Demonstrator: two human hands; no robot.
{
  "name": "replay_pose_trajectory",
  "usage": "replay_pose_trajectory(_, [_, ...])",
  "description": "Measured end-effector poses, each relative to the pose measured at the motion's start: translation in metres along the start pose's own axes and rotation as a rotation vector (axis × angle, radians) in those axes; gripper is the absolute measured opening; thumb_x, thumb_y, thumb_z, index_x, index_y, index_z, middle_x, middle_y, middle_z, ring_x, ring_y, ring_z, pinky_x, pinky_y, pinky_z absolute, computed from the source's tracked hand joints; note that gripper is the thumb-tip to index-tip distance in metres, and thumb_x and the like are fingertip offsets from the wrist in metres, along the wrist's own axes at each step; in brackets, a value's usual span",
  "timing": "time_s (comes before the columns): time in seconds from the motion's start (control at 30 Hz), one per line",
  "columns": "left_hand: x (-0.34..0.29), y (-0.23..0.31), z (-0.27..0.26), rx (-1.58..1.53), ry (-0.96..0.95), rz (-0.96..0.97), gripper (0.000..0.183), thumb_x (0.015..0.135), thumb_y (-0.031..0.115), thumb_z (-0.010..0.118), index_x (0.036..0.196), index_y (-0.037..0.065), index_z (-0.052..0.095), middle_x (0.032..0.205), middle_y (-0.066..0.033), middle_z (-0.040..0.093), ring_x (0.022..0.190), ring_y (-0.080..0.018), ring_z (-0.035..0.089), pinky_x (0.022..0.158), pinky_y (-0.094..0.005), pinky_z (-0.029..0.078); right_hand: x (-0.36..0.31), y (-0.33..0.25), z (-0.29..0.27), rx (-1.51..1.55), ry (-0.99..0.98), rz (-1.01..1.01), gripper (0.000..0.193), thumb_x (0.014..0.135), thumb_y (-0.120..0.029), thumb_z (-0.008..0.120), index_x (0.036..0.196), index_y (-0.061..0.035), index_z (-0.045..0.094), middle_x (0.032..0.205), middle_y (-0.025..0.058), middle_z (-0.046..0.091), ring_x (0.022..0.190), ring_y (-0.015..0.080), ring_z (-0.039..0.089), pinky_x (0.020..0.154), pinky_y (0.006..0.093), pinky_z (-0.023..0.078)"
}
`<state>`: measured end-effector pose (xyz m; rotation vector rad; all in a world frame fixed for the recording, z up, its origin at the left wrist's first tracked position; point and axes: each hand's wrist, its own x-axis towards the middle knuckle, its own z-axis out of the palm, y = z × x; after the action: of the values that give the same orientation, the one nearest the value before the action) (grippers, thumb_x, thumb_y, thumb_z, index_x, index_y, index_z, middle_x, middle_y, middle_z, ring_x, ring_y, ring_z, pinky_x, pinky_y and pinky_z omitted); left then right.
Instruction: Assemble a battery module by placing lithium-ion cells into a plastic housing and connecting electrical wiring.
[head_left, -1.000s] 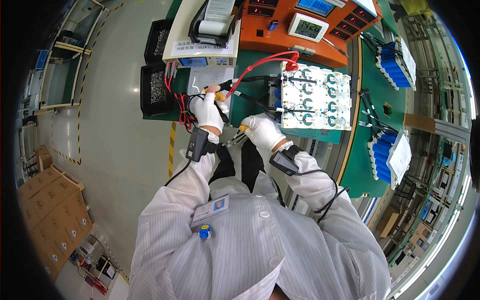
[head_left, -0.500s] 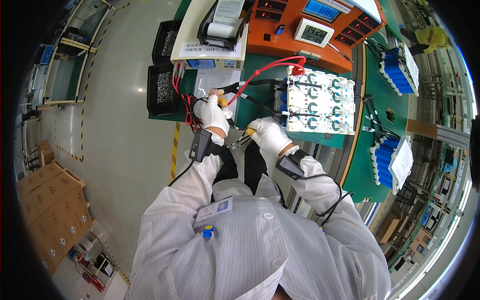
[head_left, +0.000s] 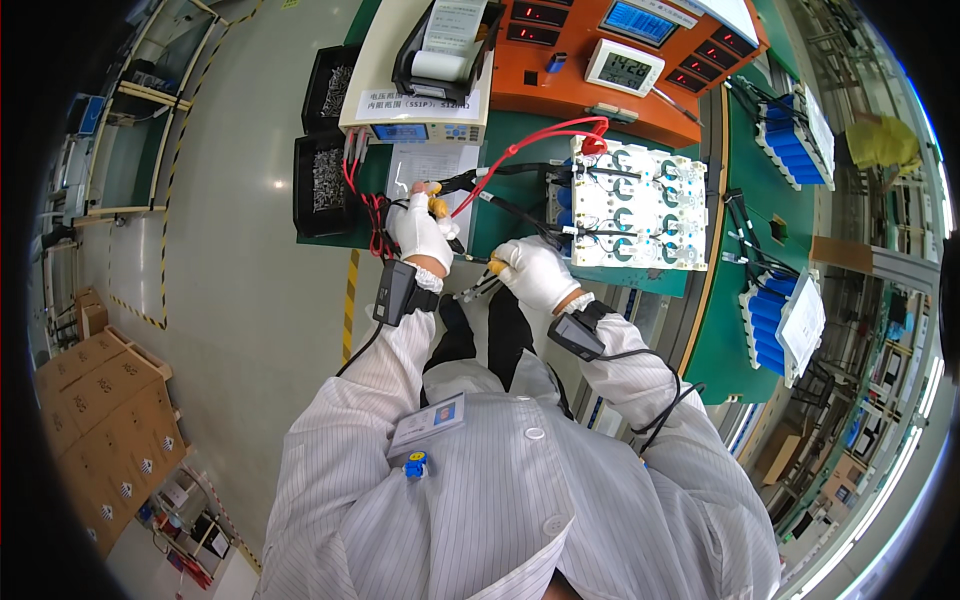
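Observation:
My left hand [head_left: 422,236], in a white glove with yellowish fingertips, is closed around the end of a black cable [head_left: 460,181] above the table's front edge. The exact grip point is partly hidden. This cable runs right to a battery pack [head_left: 650,205] with a white top plate and blue cells. My right hand [head_left: 540,273], gloved alike, pinches thin black wires [head_left: 478,288] whose pale-tipped ends hang past the edge. Red test leads [head_left: 376,214] lie beside my left hand; another red lead [head_left: 530,139] arches from near it to the pack.
Behind my hands stand a beige meter [head_left: 425,130], a label printer [head_left: 443,62] and an orange console [head_left: 540,68] with a small clock [head_left: 625,68]. Two black bins of small metal parts [head_left: 327,178] sit at left. More blue-celled packs [head_left: 768,325] lie on the right-hand green bench [head_left: 725,335].
My hands hold almost the same pose, with the left shifted very slightly left and down. At the far right, a person in yellow has moved.

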<state>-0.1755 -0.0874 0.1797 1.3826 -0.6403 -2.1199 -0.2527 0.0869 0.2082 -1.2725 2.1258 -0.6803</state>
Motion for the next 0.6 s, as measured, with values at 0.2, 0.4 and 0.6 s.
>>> replay_pose_trajectory(0.2, [0.009, -0.001, -0.003, -0.021, 0.004, -0.019, 0.028, 0.099, 0.038, 0.058, 0.097, 0.010, 0.060, 0.060, 0.0001, 0.042, 0.040, -0.0119, 0.031, 0.042, -0.0293, 0.029, 0.002, 0.001, 0.002, 0.012, 0.018, -0.022, 0.018, 0.090, -0.023, 0.063, 0.093, -0.0072, 0.071, 0.087, 0.0144, 0.069, 0.084, 0.0348, 0.066, 0.075, 0.0442, 0.053])
replay_pose_trajectory(0.4, [0.009, 0.004, 0.002, -0.027, 0.002, -0.021, 0.029, 0.099, 0.039, 0.058, 0.096, 0.011, 0.061, 0.061, 0.0013, 0.042, 0.041, -0.0111, 0.032, 0.043, -0.0292, 0.030, 0.004, -0.003, 0.002, 0.016, 0.039, 0.004, 0.017, 0.090, -0.023, 0.064, 0.093, -0.0069, 0.070, 0.085, 0.0141, 0.068, 0.084, 0.0355, 0.065, 0.074, 0.0457, 0.051])
replay_pose_trajectory(0.6, [0.017, 0.007, 0.001, -0.078, 0.020, -0.029, 0.027, 0.097, 0.034, 0.063, 0.089, 0.009, 0.053, 0.055, -0.0015, 0.044, 0.036, -0.0131, 0.033, 0.038, -0.0296, 0.026, 0.006, -0.003, 0.004, 0.025, 0.081, -0.013, 0.017, 0.090, -0.022, 0.064, 0.094, -0.0068, 0.070, 0.087, 0.0144, 0.068, 0.087, 0.0351, 0.064, 0.075, 0.0454, 0.051])
